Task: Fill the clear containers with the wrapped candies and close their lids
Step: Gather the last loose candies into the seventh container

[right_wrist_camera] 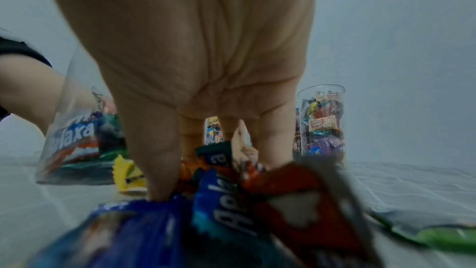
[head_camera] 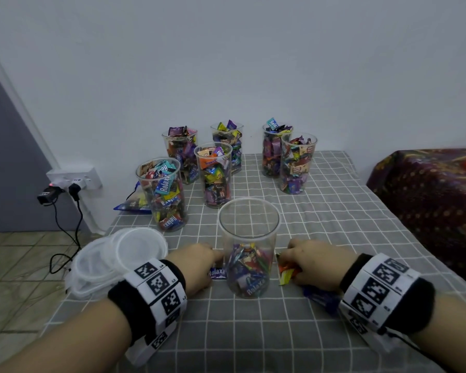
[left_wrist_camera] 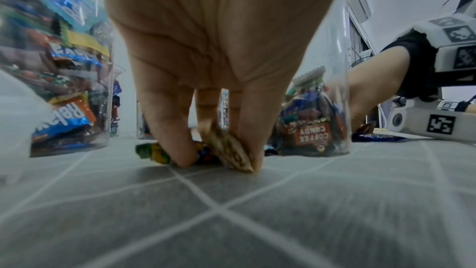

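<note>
1. The near cup [head_camera: 248, 246] is stood on the tabletop [head_camera: 334, 216] btwn both hands. It is open on top & only filled low down w/ wrapped candies [head_camera: 246, 267].
2. The left hand [head_camera: 197, 265] is kept low on the cloth, just left of the cup. In the left wrist view its fingers [left_wrist_camera: 180, 129] are pinched on loose sweets [left_wrist_camera: 231, 150], w/ a green-yellow one pressed under a fingertip.
3. The right hand [head_camera: 318, 262] is curled on a small pile [head_camera: 288, 270] just right of the cup. More sweets are spread under it in the right wrist view.
4. Six full cups [head_camera: 217, 173] are stood farther back, no lids on yet. The lids [head_camera: 113, 259] are stacked at the left edge of the tabletop.
5. Risk: the cup is light & mostly empty, so it may be knocked over if it is bumped by a hand as sweets are lifted.
6. Risk: slippery wrappers may be dropped if too many are grabbed at once.
7. Risk: the lid stack is near the edge & may be pushed off by the left arm.
8. Words that can be read: "Relaxa" on blue wrappers, "COFFEE CANDY" on a brown one. Other writing is too blurry.
</note>
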Tool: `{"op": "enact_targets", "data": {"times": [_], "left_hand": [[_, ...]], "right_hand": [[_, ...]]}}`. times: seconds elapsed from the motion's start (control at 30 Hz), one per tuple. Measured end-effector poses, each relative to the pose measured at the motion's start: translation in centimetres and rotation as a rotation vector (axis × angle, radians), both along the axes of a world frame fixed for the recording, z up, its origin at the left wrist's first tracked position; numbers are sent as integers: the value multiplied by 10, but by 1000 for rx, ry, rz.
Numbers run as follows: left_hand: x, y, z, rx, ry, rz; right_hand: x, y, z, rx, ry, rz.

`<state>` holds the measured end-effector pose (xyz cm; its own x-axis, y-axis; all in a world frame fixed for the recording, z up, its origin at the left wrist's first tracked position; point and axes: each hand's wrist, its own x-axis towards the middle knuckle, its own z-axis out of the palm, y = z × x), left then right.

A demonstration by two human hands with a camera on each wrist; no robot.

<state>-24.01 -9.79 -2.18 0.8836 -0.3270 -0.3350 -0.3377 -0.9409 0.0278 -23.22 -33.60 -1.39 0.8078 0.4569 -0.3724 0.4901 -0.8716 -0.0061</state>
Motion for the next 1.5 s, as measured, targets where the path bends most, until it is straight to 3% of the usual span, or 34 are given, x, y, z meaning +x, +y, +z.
{"op": "enact_targets", "data": {"times": [0.37, 0.57, 0.87, 1.07, 1.27, 1.5], "left_hand": [[1, -2, 2, 70, -46, 18], [-1, 2, 10, -18, -158, 88], [-2, 11, 35, -345, -461, 166], [-4, 15, 51, -555, -569, 215], [-8, 11, 67, -741, -589, 254], [-9, 7, 76, -834, -626, 235]], "right_hand": [[1, 1, 2, 87, -89, -26], [1, -8, 9, 195, -182, -82], [4, -13, 43, 641, -449, -184], [-3, 8, 65, 934, -654, -58], [-16, 37, 68, 928, -624, 109], [-22, 43, 61, 781, -523, 113]]}}
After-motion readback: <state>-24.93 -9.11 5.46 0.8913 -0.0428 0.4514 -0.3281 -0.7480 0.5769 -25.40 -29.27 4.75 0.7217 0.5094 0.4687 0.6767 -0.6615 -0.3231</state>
